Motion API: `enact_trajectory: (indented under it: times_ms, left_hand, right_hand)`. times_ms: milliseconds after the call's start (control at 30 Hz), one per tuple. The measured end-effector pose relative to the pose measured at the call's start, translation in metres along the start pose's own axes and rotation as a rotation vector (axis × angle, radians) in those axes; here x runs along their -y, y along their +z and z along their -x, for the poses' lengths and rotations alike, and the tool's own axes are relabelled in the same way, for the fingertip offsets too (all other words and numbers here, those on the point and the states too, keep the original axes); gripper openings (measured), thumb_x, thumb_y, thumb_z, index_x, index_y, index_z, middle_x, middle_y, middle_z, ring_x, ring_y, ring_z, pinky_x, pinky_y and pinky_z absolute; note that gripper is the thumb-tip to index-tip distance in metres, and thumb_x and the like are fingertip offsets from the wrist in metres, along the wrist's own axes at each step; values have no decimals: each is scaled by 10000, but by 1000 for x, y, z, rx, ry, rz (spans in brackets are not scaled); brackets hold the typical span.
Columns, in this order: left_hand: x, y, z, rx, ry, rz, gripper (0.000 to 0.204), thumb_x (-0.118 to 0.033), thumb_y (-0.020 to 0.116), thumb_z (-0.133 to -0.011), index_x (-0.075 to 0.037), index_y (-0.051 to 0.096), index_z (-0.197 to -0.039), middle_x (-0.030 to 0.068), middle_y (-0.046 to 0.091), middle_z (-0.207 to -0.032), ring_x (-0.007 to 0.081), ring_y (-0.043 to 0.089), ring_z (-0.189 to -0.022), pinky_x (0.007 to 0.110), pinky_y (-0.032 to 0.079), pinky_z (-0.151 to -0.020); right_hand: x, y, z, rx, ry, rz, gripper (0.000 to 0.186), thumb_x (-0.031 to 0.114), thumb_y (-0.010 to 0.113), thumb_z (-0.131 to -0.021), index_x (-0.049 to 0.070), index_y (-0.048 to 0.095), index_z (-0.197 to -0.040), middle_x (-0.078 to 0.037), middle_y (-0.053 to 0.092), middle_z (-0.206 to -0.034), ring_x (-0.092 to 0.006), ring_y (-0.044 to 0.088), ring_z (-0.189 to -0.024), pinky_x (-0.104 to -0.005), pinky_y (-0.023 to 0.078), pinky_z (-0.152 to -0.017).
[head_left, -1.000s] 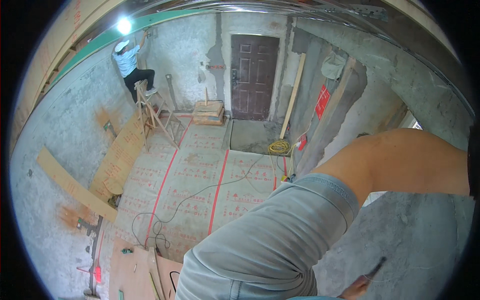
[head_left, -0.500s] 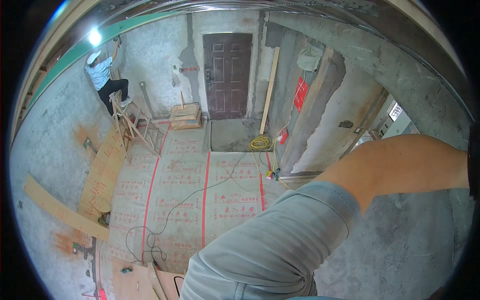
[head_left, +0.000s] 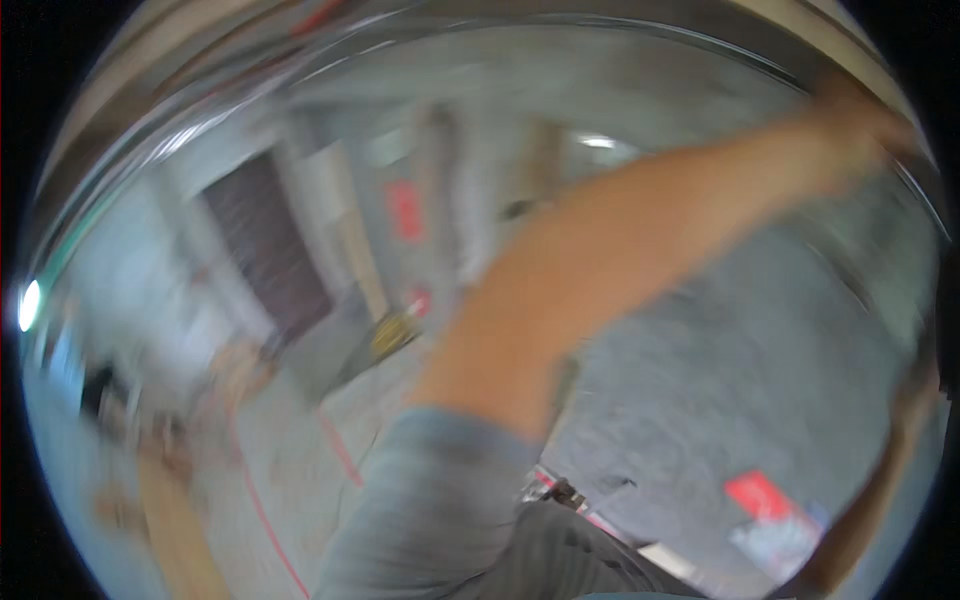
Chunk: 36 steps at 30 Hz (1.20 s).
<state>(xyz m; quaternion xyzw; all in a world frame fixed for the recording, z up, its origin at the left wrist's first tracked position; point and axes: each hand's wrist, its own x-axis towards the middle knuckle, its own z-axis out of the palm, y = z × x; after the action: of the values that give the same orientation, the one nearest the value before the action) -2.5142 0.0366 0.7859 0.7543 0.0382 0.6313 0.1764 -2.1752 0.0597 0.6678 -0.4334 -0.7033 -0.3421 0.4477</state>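
My left arm, in a grey short sleeve, stretches up to the far right. My left hand is at the upper right rim, by the thin metal strip along the ceiling edge. Motion smears its fingers, so I cannot see whether it holds anything. My right forearm rises along the right rim, and my right hand is a dim blur there with its fingers indistinct. Below, near my right arm, lie a red packet and a whitish plastic bag.
A dark brown door stands at the left, with a leaning wooden board and a coiled yellow cable close by. Red-lined floor sheeting covers the lower left. At the left rim a blurred person is by the wall.
My view has swung to the right and tilted, so the door and the other person now sit further left. My left hand has come into view, and my right forearm shows at the right rim.
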Motion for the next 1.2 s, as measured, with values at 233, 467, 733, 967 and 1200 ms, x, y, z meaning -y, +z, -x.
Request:
enact_trajectory:
  times_ms: [233,467,733,967,1200]
  left_hand:
    - [-62,4,27,5,-206,351,136,-166,743,-815,-77,653,-765,3,607,-699,105,529,-656,267,398,-611]
    - [-72,8,32,36,-215,317,173,-200,746,-841,-70,632,-839,12,595,-794,115,513,-729,280,403,-716]
    - [-73,2,34,-44,-243,284,150,-210,783,-797,-140,651,-801,-40,597,-738,76,517,-716,251,398,-668]
    - [-67,1,31,-25,-247,359,209,-170,783,-807,-78,682,-966,22,684,-907,105,583,-800,262,441,-741]
    - [-70,-5,35,39,-202,279,197,-206,726,-872,-53,676,-986,-9,619,-838,89,523,-765,251,403,-705]
  right_hand:
    - [99,-87,-27,-88,-463,-205,566,611,540,-891,46,529,-918,-126,542,-697,-356,557,-635,-415,434,-564]
    - [115,-110,-43,-103,-659,-21,508,571,563,-882,65,521,-901,-107,547,-693,-352,586,-663,-425,450,-562]
    - [130,-115,-56,-104,-582,55,505,569,550,-896,65,518,-906,-128,572,-702,-379,601,-684,-462,470,-598]
    - [125,-106,-61,-51,-597,-15,506,566,540,-905,60,508,-899,-147,565,-686,-404,594,-690,-481,459,-595]
    - [125,-113,-35,21,-550,-72,477,533,544,-920,57,512,-908,-150,560,-703,-408,585,-683,-469,446,-576]
